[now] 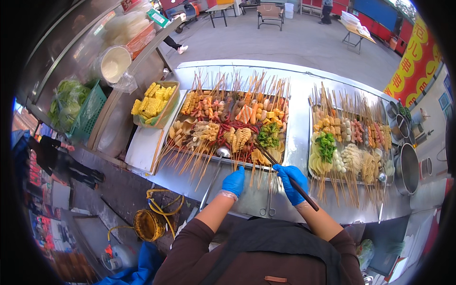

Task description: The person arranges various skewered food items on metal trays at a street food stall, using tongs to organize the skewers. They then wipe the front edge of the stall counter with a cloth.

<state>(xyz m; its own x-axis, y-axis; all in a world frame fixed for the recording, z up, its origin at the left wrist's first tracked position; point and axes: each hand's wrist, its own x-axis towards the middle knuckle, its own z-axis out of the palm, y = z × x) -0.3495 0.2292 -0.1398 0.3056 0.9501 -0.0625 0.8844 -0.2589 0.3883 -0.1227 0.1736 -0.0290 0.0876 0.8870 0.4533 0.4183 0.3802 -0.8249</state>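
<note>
Over the front edge of a metal tray of skewered food (199, 154), my left hand (234, 182), in a blue glove, grips the ends of wooden skewers (235, 162). Folded, pale yellow pieces (239, 139) sit above it on skewers. My right hand (293, 182), also gloved in blue, is closed around long dark chopsticks (265, 154); their tips reach into the tray beside green leafy vegetables (269, 135). A metal ladle (223, 152) rests with its bowl in the tray, left of my left hand. Scissor-like metal tongs (268, 206) lie on the counter between my hands.
A second tray of skewers (352, 182) stands at the right, near a large metal pot (407, 169). On the left are a basket of yellow noodle blocks (155, 103), a white board (144, 148) and a green basket (89, 114). A yellow hose (160, 210) hangs below the counter's left part.
</note>
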